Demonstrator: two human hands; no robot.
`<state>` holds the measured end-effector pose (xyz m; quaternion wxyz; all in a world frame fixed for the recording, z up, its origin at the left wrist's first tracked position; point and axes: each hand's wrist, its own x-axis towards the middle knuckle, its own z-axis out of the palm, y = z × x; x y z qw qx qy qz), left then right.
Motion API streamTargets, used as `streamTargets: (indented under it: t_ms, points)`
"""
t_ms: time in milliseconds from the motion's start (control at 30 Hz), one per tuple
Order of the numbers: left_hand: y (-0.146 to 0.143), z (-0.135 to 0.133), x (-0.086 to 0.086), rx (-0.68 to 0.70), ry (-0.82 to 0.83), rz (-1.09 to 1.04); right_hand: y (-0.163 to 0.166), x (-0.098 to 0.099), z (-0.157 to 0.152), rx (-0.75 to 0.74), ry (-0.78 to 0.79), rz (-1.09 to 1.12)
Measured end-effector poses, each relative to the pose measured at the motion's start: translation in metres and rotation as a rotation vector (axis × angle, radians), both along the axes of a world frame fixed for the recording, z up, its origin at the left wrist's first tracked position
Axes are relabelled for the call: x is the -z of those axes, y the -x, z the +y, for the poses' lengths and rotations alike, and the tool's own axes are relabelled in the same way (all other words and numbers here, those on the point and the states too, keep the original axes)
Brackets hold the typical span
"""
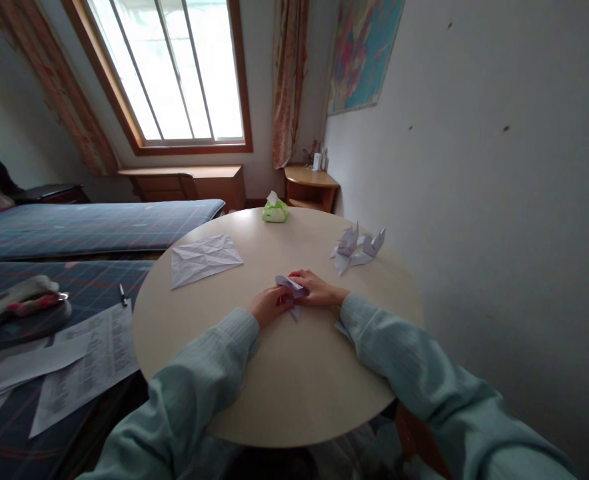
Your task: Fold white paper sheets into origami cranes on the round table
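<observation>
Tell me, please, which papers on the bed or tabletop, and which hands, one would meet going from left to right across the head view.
Printed sheet → creased white sheet → left hand → right hand → folded paper shapes.

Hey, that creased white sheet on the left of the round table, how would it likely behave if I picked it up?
The creased sheet is probably light, since it looks like thin paper. Its many fold lines suggest it would bend along them rather than stay flat. With nothing resting on it, it may slide easily across the table.
</observation>
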<state>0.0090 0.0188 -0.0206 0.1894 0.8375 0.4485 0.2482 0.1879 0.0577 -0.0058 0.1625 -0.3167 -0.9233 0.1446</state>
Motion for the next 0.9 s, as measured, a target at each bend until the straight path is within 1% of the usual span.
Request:
streamTargets:
  t_ms: [133,233,300,400,467,533,567,633,700,833,900]
  points:
    - [-0.002,0.0,-0.001,-0.013,0.018,-0.004,-0.001,-0.002,-0.001,-0.014,0.053,-0.003]
    - [0.0,0.0,-0.004,0.026,0.027,-0.019,0.001,-0.001,-0.005,0.043,0.023,-0.002]
    - [0.005,0.0,-0.009,0.081,0.061,-0.042,0.002,0.001,-0.006,0.072,-0.009,-0.014]
    - [0.017,0.002,-0.021,0.143,0.175,-0.099,0.003,0.004,-0.006,0.074,-0.022,-0.032]
    - [0.024,0.003,-0.029,0.06,0.182,-0.148,0.003,0.005,-0.004,0.071,-0.018,-0.035]
    - [0.029,0.005,-0.032,-0.039,0.131,-0.208,0.003,0.005,-0.003,0.07,-0.014,-0.03]
    - [0.03,0.006,-0.032,-0.067,0.104,-0.24,0.002,0.005,-0.003,0.07,-0.013,-0.026]
    - [0.03,0.008,-0.028,-0.085,0.067,-0.291,0.002,0.005,-0.003,0.072,-0.012,-0.021]
    - [0.028,0.011,-0.02,-0.089,0.055,-0.304,0.002,0.004,-0.004,0.072,-0.011,-0.024]
    - [0.023,0.018,-0.003,-0.206,0.035,-0.181,0.001,0.004,-0.004,0.063,-0.02,-0.032]
    - [0.02,0.021,0.002,-0.256,0.003,-0.118,0.002,0.005,-0.004,0.061,-0.02,-0.033]
